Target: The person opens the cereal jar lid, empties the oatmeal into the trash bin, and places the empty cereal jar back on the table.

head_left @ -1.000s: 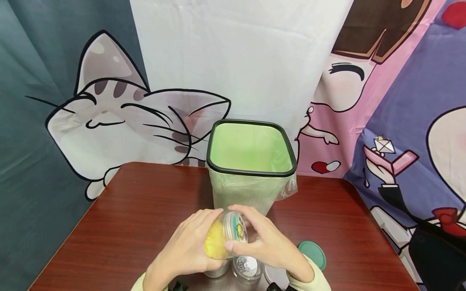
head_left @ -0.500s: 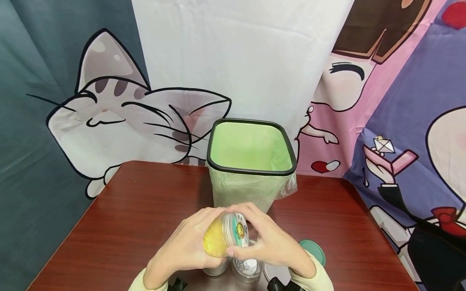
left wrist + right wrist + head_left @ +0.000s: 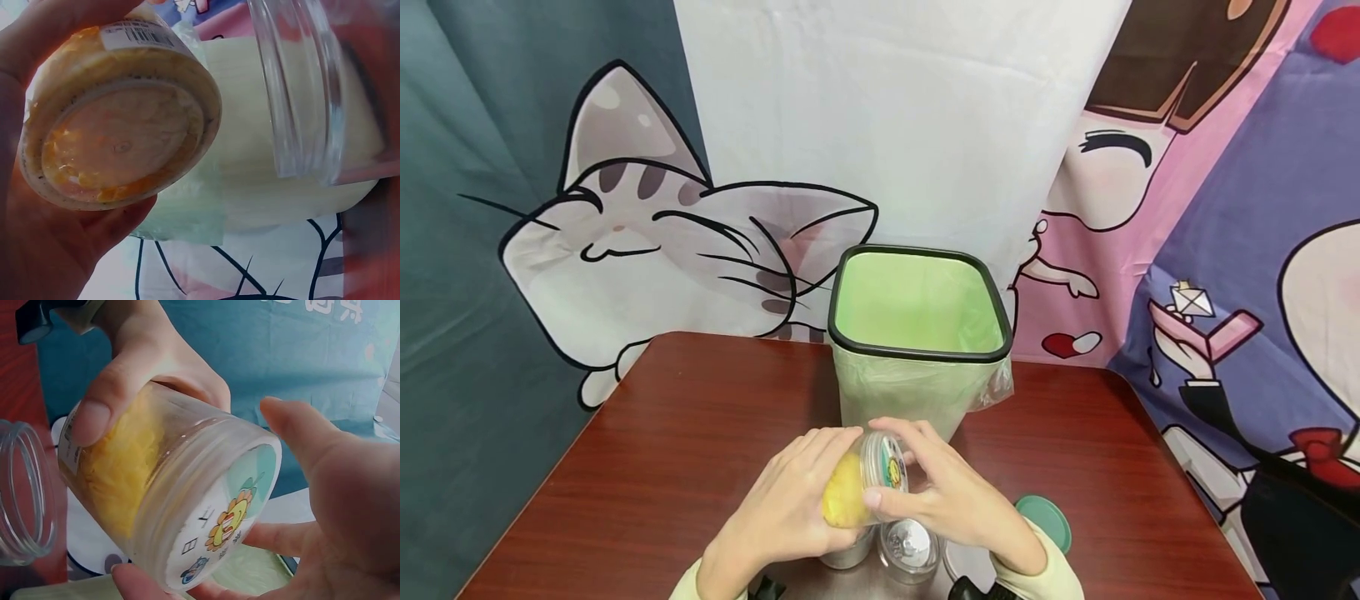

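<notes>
A clear jar [image 3: 845, 493] of yellow, shredded-looking contents is held tilted over the table's front part. My left hand [image 3: 786, 504] grips its body from the left; in the left wrist view the round jar base [image 3: 122, 140] faces the camera. At the other end, my right hand [image 3: 951, 500] curls its fingers and thumb around the lid [image 3: 886, 462]. Seen from the right wrist, the lid's label [image 3: 228, 519] carries a smiling flower, and the right thumb [image 3: 290, 422] lies close by the lid's rim.
A bin [image 3: 891, 392] with a black rim and pale green liner stands at the back of the brown table [image 3: 700, 442]. Beneath the hands are an uncovered clear jar [image 3: 910, 552] and another container [image 3: 850, 555]. A whitish disc [image 3: 972, 567] and a green lid [image 3: 1045, 522] lie to the right.
The right hand's fingers have shifted around the lid, closing in and then loosening a little. The jar has tilted slightly and come back, with the left hand keeping its grip.
</notes>
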Motion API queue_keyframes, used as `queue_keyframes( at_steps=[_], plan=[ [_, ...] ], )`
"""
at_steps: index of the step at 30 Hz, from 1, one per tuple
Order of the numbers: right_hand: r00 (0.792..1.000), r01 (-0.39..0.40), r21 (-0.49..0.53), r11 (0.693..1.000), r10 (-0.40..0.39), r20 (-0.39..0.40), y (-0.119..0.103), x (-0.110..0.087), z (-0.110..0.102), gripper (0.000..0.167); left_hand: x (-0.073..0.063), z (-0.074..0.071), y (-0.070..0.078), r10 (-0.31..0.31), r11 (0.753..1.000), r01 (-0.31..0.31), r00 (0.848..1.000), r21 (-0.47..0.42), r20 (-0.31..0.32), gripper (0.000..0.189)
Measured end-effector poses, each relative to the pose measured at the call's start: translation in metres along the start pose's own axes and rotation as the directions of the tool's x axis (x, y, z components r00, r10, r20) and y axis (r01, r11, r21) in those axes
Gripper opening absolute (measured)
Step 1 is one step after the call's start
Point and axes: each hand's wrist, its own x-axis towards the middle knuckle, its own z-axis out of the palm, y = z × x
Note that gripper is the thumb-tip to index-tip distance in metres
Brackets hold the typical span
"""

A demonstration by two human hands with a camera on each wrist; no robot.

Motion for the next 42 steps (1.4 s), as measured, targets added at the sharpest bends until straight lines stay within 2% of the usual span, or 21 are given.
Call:
queue_keyframes(
  at_steps=[9, 20, 24, 27, 32, 38, 42],
  plan=[
    [1.0, -0.004, 0.082, 0.997, 0.001, 0.027, -0.0035, -0.0005, 0.001, 0.059, -0.0017, -0.0003, -0.0008, -0.014, 0.998, 0.016, 0.999, -0.062, 0.031, 0.088],
    [0.986, 0.156, 0.109, 0.982, -0.161, 0.039, -0.0024, 0.0022, 0.0, 0.062, -0.0029, -0.0022, -0.0006, -0.031, 0.993, 0.034, 0.999, -0.114, 0.032, 0.092],
    [0.982, 0.183, 0.123, 0.975, -0.189, 0.031, -0.0024, 0.0025, -0.0005, 0.064, -0.0029, -0.0016, -0.0002, -0.037, 0.993, 0.039, 0.999, -0.108, 0.021, 0.091],
    [0.986, 0.154, 0.118, 0.981, -0.16, 0.046, -0.0025, 0.0009, -0.0011, 0.069, -0.0029, -0.0006, 0.0004, -0.041, 0.994, 0.042, 0.999, -0.105, 0.016, 0.09],
    [0.996, 0.055, 0.085, 0.995, -0.06, 0.065, -0.0035, -0.0006, -0.0013, 0.073, -0.0031, 0.0022, 0.0015, -0.025, 0.996, 0.024, 1.0, -0.085, -0.005, 0.089],
    [0.999, -0.028, 0.018, 0.999, 0.028, 0.02, -0.0033, -0.0007, 0.0003, 0.063, -0.0029, 0.003, 0.0025, 0.054, 0.998, -0.056, 0.997, -0.026, -0.06, 0.09],
    [0.997, -0.07, 0.046, 0.996, 0.07, 0.012, -0.0025, -0.0001, 0.0023, 0.058, -0.002, 0.004, 0.0041, 0.098, 0.995, -0.097, 0.991, 0.013, -0.095, 0.089]
  ],
)
